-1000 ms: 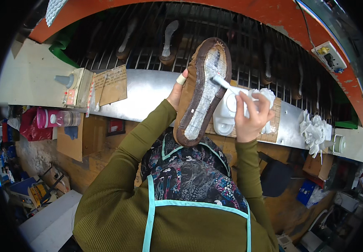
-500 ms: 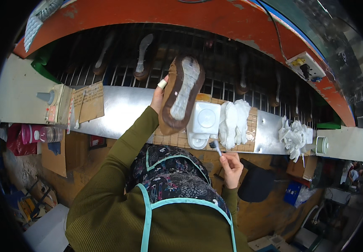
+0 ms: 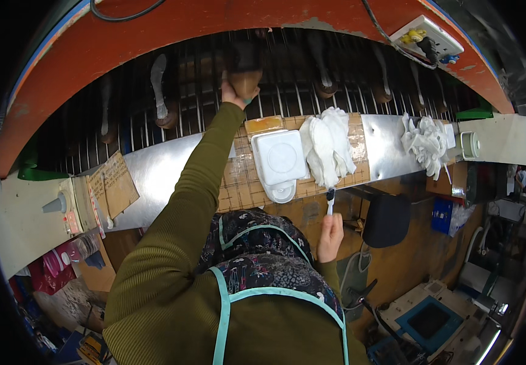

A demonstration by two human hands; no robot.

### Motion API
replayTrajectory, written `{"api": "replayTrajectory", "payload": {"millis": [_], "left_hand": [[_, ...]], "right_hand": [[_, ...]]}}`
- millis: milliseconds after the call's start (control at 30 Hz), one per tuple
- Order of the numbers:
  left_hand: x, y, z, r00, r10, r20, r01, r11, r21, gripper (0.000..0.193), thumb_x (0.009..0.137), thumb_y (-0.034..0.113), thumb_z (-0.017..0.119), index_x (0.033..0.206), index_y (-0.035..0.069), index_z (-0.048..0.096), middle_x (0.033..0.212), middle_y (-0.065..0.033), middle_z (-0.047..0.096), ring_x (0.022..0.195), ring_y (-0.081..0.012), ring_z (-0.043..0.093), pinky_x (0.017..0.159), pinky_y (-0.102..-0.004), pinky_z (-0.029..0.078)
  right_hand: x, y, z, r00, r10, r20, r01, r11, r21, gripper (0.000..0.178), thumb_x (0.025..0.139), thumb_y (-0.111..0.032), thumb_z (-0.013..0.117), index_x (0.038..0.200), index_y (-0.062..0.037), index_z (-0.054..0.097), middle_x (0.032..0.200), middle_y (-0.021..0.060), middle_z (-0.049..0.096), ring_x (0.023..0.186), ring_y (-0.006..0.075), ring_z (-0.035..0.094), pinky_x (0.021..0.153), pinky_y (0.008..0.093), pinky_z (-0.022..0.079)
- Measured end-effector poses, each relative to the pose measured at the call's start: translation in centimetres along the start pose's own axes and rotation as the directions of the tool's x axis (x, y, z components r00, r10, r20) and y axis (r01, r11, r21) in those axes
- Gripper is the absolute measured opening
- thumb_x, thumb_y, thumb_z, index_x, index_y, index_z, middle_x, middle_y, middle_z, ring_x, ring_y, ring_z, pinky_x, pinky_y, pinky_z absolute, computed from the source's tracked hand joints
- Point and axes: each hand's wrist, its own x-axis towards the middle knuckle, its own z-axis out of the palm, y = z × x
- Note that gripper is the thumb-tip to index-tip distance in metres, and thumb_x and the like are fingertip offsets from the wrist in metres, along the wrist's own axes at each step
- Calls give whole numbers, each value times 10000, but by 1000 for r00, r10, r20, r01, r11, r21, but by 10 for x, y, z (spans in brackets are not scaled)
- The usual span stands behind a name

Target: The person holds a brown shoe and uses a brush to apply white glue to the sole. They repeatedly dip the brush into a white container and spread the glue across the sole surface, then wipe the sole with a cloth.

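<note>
My left hand reaches far forward over the dark rack of metal bars, closed on a brown shoe. The shoe is blurred and its far end fades into the dark. My right hand is held low in front of the bench, closed round the white handle of a small brush with dark bristles pointing up. Between my arms a white plastic container stands on a grid-marked cardboard sheet. White gloves lie right of it, and a yellow-orange block behind it.
More shoes lie sole up along the rack, one at the left and one at the right. An orange panel overhangs the rack. A white glove pile rests on the metal bench at right. A dark stool stands below the bench.
My left hand has carried the shoe forward and away, from above the bench to the dark rack. My right hand has moved slightly, its brush now more upright. The view has shifted.
</note>
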Motion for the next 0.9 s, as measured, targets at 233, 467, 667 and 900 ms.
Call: {"api": "replayTrajectory", "payload": {"millis": [233,467,667,900], "left_hand": [[3,-23,-23,955,-233,-186,236,972,-5,440,831,612,532,1064,243,580,1112,34,609,1016,-183,512,788,-394,356],[43,-24,-29,904,-262,-337,176,948,-264,493,837,668,461,1071,251,579,1072,26,593,971,-179,477,824,-364,345],[-28,17,-6,830,-454,-324,426,891,-157,873,904,667,364,1456,4,232,1409,-243,395,1317,-396,380,1125,-460,231],[-228,105,-43,958,-232,-170,267,939,218,678,978,544,359,1440,50,327,1411,-241,423,1334,-297,407,1108,-401,284]], "right_hand": [[47,-70,78,869,-493,38,479,822,-309,619,674,-372,842,907,28,431,1339,351,310,1150,479,382,973,532,330],[61,-70,105,926,-378,5,352,857,-377,600,619,-255,859,916,-8,399,1312,329,347,1159,468,391,965,511,343],[75,-93,109,909,-415,-45,378,864,-333,613,629,-263,852,929,-17,377,1273,297,376,1151,438,395,956,509,341],[100,-95,113,891,-453,33,428,811,-399,669,680,-351,830,1037,45,425,1149,258,451,1057,404,424,913,511,358]]}}
